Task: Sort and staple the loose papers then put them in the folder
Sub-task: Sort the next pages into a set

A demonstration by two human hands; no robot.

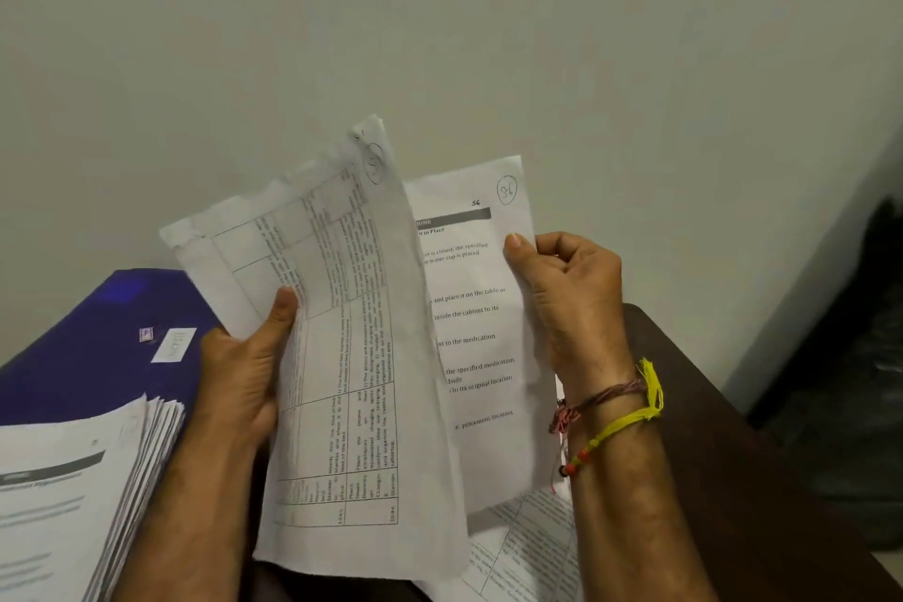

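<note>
Two loose sheets are held up above the dark table (708,430). The table-printed sheet (352,381) is gripped by the left hand (244,367), thumb pressed on its face, fingers hidden behind. The text sheet (469,323), partly overlapped by it, is pinched at its edge by the right hand (571,298). A paper stack (73,494) lies beside the left forearm, overlapping the blue folder (97,357) behind it. More printed sheets (527,552) lie below the right wrist, which is ringed by thread bracelets (615,411).

— Where's everything sitting?
— Folder (93,347) at frame left on the table (708,430), paper stack (78,494) overlapping its near edge, lower left.
— And centre?
— Table sheet (342,357) overlaps the text page (474,308) to its right; more sheets (527,547) lie beneath, lower centre.
</note>
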